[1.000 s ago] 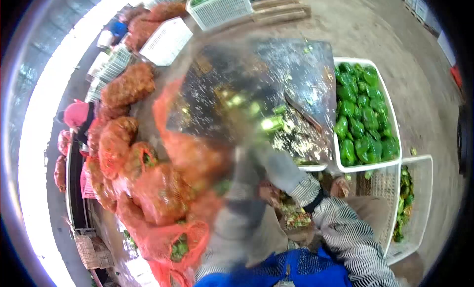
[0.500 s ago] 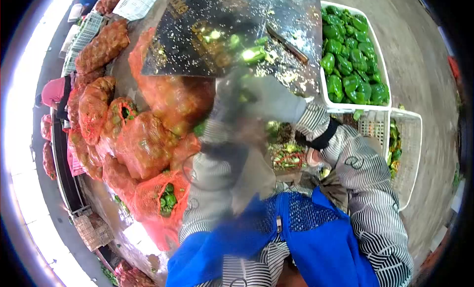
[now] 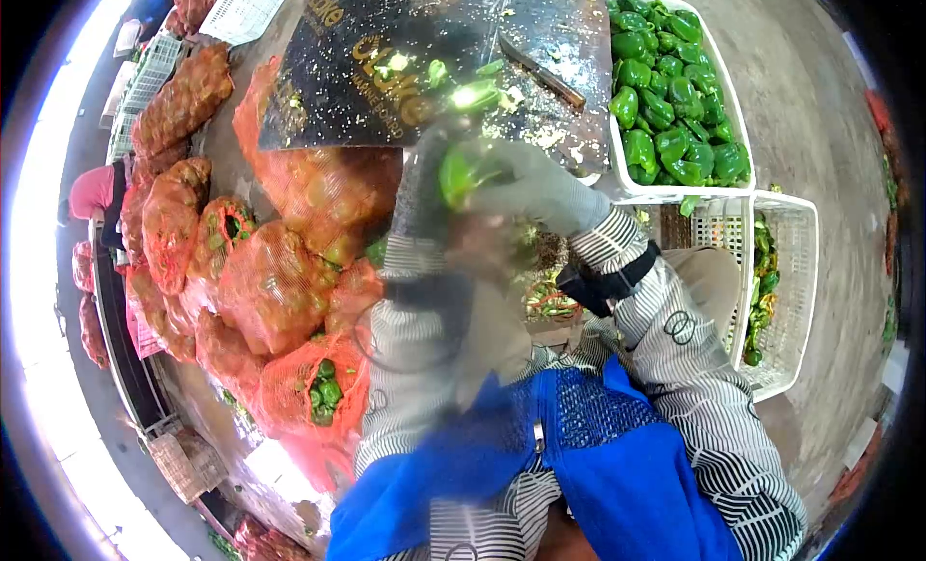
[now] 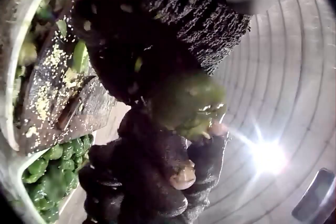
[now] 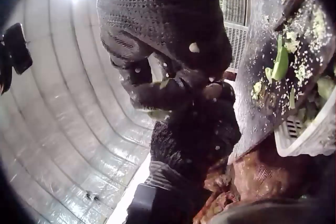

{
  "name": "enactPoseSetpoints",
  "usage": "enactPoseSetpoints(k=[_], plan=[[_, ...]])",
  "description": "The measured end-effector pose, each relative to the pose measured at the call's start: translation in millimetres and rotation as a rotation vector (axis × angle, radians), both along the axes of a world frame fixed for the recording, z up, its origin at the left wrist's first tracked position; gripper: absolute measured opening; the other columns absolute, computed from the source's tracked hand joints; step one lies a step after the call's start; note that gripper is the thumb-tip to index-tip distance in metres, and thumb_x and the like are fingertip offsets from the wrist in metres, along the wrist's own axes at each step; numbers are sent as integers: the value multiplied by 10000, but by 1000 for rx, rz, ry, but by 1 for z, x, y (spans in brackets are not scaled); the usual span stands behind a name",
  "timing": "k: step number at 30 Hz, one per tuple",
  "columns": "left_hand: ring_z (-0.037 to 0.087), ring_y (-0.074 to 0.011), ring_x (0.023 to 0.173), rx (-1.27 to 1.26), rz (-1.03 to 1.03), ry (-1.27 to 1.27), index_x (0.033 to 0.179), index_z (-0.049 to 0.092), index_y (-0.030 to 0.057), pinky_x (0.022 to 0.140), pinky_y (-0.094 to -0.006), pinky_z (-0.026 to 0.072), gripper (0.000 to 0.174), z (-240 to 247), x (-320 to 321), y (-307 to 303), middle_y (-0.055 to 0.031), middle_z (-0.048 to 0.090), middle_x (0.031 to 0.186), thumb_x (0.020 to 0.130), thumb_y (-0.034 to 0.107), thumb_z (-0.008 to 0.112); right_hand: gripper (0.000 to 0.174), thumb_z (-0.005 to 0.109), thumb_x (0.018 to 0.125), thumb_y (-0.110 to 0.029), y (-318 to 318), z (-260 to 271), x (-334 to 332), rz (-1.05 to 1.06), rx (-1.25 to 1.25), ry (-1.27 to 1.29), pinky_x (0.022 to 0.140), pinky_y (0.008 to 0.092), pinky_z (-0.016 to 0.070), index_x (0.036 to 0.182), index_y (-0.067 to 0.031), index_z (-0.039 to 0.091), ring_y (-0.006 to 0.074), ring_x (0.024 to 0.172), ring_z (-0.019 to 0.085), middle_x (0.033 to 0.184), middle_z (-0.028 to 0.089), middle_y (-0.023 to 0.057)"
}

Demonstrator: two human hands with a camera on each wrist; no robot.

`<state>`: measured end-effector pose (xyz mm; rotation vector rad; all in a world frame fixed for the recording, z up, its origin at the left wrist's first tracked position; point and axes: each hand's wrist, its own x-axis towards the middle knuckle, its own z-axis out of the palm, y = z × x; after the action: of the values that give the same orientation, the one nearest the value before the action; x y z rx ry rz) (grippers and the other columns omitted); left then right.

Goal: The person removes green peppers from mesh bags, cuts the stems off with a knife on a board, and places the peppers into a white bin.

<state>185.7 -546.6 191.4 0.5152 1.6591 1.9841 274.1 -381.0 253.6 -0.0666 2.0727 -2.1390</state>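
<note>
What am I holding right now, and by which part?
A green pepper: the right hand has fingers at its stem end; the left hand is at its body, grip unclear.

Dark board [image 3: 328, 93] with yellow-brown lettering, its surface wet-looking in patches. Lying on it: one knife [image 3: 542, 76], dark-handled, set slantwise; one cut green pepper piece [image 3: 475, 95]; smaller green scraps [image 3: 490, 68]; pale crumbly bits [image 3: 394, 64]; pale seeds [image 3: 550, 133], scattered widely.

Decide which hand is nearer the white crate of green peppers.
Right. The right hand is close to the left of the crate; the left hand is farther left, beyond the right one.
</note>
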Motion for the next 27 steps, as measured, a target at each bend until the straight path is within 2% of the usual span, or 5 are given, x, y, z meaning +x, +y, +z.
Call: enactPoseSetpoints(k=[4,7,12,20,27], plan=[[551,-235,1168,377,-165,-454,1447,313,34,908,-356,526,803,5,11,-4,-151,535,1277,763,49,732,574,745,761,-271,-10,-13,12,-37,-52,-28,951,408,475,1227,11,563,327,1128,562,1235,558,234],[594,-158,978,171,121,192,1181,550,35,855,-289,512,290,10,31,7,-67,597,1107,894,78,561,589,788,690,-341,-15,-47,15,-8,30,181,986,421,447,1185,-79,605,395,1153,528,1267,518,250],[588,-180,1043,70,126,613,1205,543,21,923,-307,481,421,12,38,11,-80,605,1128,795,-14,634,627,791,667,-404,-13,-47,15,-7,-88,-41,967,498,435,1173,-82,608,419,1144,514,1274,499,255],[604,-170,991,304,223,-619,1177,561,46,825,-273,525,317,-8,1,9,-88,602,1074,863,21,597,332,698,804,-193,-20,-49,-6,-304,50,282,604,243,483,1076,-22,618,113,757,582,900,630,60],[628,-193,942,378,447,-456,1045,624,174,757,-382,548,252,-12,-4,-8,-26,653,1013,889,371,635,366,672,832,-304,0,-83,-34,-284,818,-226,779,394,505,1075,-41,594,316,840,637,963,648,158]])
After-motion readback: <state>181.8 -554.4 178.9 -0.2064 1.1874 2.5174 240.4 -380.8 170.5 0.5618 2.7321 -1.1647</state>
